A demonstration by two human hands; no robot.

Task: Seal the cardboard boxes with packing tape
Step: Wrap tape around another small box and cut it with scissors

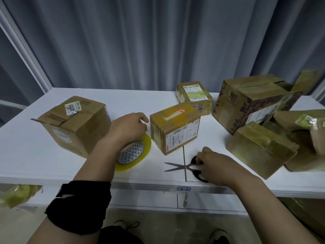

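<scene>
lower centre: right hand [216, 164] curled over the black handles of the scissors [175, 167], blades flat on the table [35, 155]. left of it, left hand [128, 127] grips the upper rim of the tape [131, 154], the roll tilted just beside the middle box [174, 127]. left box [73, 124], mid left, looks unsealed at its seam. advised: free the tape end first, anchor it on a side wall, run it along the seam, then cut.
</scene>
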